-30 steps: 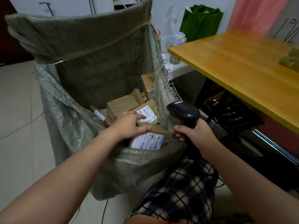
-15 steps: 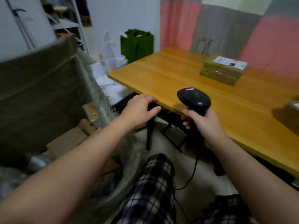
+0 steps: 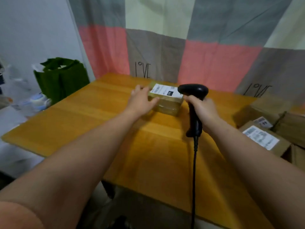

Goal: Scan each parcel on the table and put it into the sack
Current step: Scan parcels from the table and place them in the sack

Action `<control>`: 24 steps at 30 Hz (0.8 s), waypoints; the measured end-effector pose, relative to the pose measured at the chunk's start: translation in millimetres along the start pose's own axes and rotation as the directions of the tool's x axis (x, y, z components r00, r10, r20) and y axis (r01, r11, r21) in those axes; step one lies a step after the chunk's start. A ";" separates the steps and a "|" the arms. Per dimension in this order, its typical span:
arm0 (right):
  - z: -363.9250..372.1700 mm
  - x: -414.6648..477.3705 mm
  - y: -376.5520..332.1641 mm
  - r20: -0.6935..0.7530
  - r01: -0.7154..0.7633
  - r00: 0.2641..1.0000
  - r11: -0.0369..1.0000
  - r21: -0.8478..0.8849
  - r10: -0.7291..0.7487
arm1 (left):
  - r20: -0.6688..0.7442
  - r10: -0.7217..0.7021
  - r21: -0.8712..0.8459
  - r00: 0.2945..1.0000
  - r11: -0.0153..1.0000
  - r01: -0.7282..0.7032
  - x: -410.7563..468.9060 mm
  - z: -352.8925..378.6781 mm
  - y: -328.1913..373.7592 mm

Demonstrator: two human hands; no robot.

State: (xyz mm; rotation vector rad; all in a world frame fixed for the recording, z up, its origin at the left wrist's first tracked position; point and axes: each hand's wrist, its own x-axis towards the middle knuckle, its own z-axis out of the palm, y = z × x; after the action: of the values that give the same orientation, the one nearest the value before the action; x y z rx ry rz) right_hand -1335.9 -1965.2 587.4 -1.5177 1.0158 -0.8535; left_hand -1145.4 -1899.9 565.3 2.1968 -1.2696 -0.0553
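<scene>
Our left hand [image 3: 142,98] lies with its fingers [image 3: 137,88] spread apart against the left end of a taped brown parcel [image 3: 166,103], thumb along its near side, not closed round it as far as we can see. Just right of those fingers, our right hand [image 3: 203,109] is wrapped tight round the handle of the black scanner [image 3: 193,90], whose head sits by the right end of the parcel's white label [image 3: 163,90]. We judge this parcel neither scanned nor bagged yet. Well to the right of our right fingers, more labelled parcels [image 3: 262,138] wait by the table [image 3: 99,113], so several rounds are left. The sack is out of view, so we cannot tell how much is already done
</scene>
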 end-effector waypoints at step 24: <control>-26.7 -62.4 9.7 0.243 -0.172 0.966 0.914 0.369 0.083 | 0.107 -0.347 -0.924 0.932 0.311 0.222 -55.5 -21.6 -23.2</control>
State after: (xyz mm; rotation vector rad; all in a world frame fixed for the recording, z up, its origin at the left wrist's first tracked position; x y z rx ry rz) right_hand -1385.5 -1918.1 582.5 -1.1639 0.7209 -0.7214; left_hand -1150.7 -1836.7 557.4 1.2931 -0.4679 -0.6403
